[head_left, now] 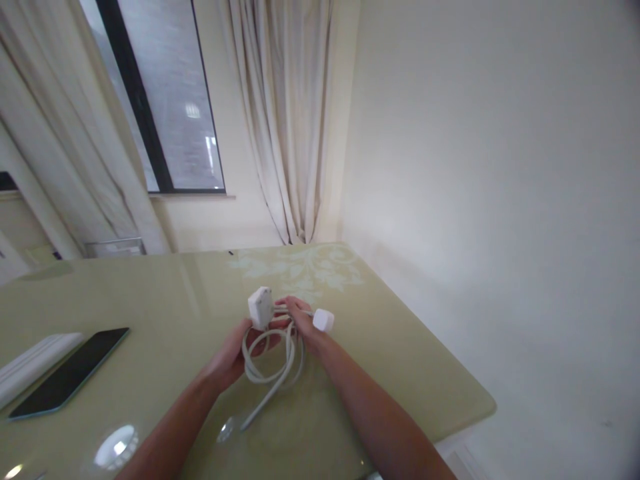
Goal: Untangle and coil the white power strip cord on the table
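Note:
Over the table, my left hand [233,352] is closed around the lower part of a white block-shaped socket or adapter [260,307], with dark marks on its side. A white cable [280,377] hangs in loose loops beneath both hands, one length trailing down toward me. My right hand [301,321] has its fingers curled round strands of the cable, just right of the block. Beside the right wrist is a small white cube-shaped plug [323,321], with a short cord running to it. Some fingertips are hidden behind the cable and block.
The glossy pale green table [400,347] has a floral pattern at its far corner. On the left lie a flat black tablet-like panel [73,373] and a long white object [37,363]. A white wall [490,200] borders the right side; curtains [290,120] hang behind.

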The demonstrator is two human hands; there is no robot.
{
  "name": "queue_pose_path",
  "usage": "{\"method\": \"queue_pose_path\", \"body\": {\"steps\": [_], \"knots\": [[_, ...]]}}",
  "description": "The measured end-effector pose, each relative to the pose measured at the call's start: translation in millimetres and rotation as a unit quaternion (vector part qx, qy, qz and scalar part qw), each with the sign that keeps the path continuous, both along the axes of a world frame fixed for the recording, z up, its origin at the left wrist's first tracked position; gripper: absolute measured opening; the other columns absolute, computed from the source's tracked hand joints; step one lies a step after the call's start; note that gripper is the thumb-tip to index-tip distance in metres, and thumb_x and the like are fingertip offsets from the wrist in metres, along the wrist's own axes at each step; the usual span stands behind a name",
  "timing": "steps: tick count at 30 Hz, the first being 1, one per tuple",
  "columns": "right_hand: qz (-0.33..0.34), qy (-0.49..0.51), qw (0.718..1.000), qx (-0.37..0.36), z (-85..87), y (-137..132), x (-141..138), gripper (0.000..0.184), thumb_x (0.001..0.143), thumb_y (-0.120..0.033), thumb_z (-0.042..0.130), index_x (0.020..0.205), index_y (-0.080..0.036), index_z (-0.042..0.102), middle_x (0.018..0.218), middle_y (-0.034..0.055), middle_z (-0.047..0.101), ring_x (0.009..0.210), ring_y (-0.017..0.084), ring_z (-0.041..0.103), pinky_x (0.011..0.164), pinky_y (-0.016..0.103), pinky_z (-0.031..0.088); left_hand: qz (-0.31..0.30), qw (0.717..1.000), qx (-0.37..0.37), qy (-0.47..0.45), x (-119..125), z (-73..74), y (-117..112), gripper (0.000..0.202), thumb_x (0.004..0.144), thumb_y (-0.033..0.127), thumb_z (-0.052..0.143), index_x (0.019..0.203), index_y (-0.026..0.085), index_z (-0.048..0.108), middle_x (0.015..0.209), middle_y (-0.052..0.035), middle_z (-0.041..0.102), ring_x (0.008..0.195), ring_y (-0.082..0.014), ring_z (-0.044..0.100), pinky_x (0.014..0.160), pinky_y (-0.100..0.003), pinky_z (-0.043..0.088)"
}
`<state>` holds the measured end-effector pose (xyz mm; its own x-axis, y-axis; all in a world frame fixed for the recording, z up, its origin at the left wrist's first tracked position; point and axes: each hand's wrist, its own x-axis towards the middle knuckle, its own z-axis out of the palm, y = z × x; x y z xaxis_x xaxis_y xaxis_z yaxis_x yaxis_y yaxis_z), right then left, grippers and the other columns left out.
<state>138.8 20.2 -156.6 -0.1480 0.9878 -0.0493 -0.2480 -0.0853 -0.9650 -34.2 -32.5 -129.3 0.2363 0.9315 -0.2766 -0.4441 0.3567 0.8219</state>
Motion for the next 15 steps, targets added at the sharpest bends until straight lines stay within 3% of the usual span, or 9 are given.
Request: {"method": "queue_pose_path", "body": {"steps": [2, 5, 8, 10, 12, 15], "knots": [[-0.015, -0.043, 0.999, 0.0, 0.4, -1.6, -1.5, 0.051, 0.093, -0.066, 0.062, 0.107, -0.019, 0.075, 0.09, 0.0061, 0.078, 0.044, 0.009, 0.051, 0.043, 0.022, 0.035, 0.012, 1.0, -0.014, -0.005, -4.9, -2.9, 1.5, 0.058, 0.094, 0.026, 0.063, 0.149, 0.008, 0.055, 0.117, -0.0205, 0.079, 0.099, -0.0312, 0.08, 0.087, -0.041, 0.066], [-0.032, -0.068, 0.997, 0.003, 1.7, -1.4, -1.1, 0.053, 0.097, -0.065, 0.055, 0.104, -0.018, 0.077, 0.087, 0.0059, 0.078, 0.038, 0.006, 0.039, 0.041, 0.023, 0.029, 0.023, 0.999, 0.017, -0.016, -15.6, -8.2, 2.7, 0.083, 0.081, 0.013, 0.079, 0.156, 0.021, 0.046, 0.12, -0.0142, 0.079, 0.095, -0.0291, 0.081, 0.092, -0.045, 0.066], [-0.063, -0.111, 0.99, 0.064, 1.7, 1.8, 1.9, 0.055, 0.098, -0.065, 0.052, 0.097, -0.017, 0.078, 0.078, 0.004, 0.074, 0.043, 0.008, 0.041, 0.045, 0.024, 0.032, -0.034, 0.997, 0.073, -0.002, -19.2, -11.3, 0.7, 0.085, 0.069, 0.009, 0.09, 0.146, 0.023, 0.057, 0.125, -0.0121, 0.077, 0.106, -0.0287, 0.078, 0.103, -0.044, 0.061], [-0.091, -0.169, 0.973, 0.13, 0.9, 4.4, 4.6, 0.055, 0.1, -0.064, 0.051, 0.087, -0.018, 0.077, 0.071, 0.0032, 0.07, 0.051, 0.012, 0.05, 0.052, 0.025, 0.039, -0.045, 0.993, 0.101, 0.046, -16.1, -12.5, 0.1, 0.071, 0.067, 0.018, 0.096, 0.133, 0.019, 0.067, 0.123, -0.0133, 0.077, 0.108, -0.0281, 0.077, 0.104, -0.04, 0.06], [-0.108, -0.232, 0.947, 0.192, -0.4, 6.5, 7.8, 0.055, 0.102, -0.061, 0.048, 0.08, -0.019, 0.076, 0.068, 0.0034, 0.068, 0.061, 0.015, 0.058, 0.062, 0.026, 0.044, -0.018, 0.984, 0.131, 0.12, -11.3, -14.0, 2.6, 0.059, 0.07, 0.035, 0.096, 0.121, 0.016, 0.073, 0.114, -0.0141, 0.079, 0.101, -0.0277, 0.078, 0.097, -0.039, 0.061], [-0.108, -0.282, 0.929, 0.213, -1.6, 8.4, 13.7, 0.055, 0.104, -0.06, 0.044, 0.084, -0.02, 0.077, 0.07, 0.0035, 0.07, 0.065, 0.016, 0.062, 0.064, 0.026, 0.045, 0.058, 0.937, 0.206, 0.278, -7.7, -17.2, 11.7, 0.055, 0.071, 0.056, 0.09, 0.105, 0.015, 0.078, 0.095, -0.0133, 0.079, 0.089, -0.031, 0.076, 0.085, -0.044, 0.062]]}}
